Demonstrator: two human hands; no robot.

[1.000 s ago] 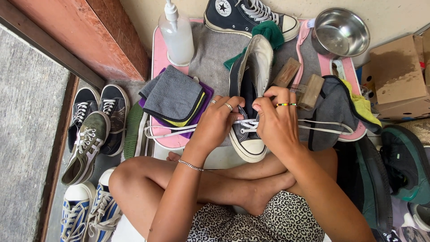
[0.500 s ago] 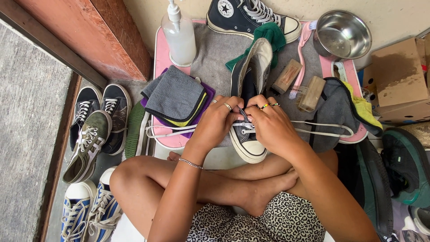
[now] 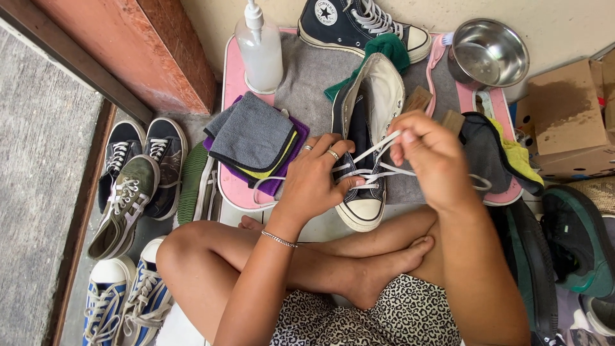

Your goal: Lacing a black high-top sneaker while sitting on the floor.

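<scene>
A dark navy high-top sneaker (image 3: 367,198) with a white toe cap lies toe-toward-me on a grey towel (image 3: 314,74) over a pink tray (image 3: 232,77). My left hand (image 3: 314,182), with rings and a wrist bracelet, presses on the shoe's left side and pinches the white shoelace (image 3: 375,172) by the eyelets. My right hand (image 3: 432,157) is raised just right of the shoe, its fingertips closed on a strand of the same lace and drawing it up and right. Loose lace ends trail off to both sides.
A pile of folded grey, yellow and purple cloths (image 3: 253,138) lies left of the shoe. A pump bottle (image 3: 259,48), a second navy sneaker (image 3: 355,22) and a steel bowl (image 3: 490,51) stand at the back. More shoes (image 3: 128,186) lie on the left, a cardboard box (image 3: 570,115) at the right.
My right hand has lifted away from the shoe and pulled a lace strand up and to the right. My left hand stays on the shoe.
</scene>
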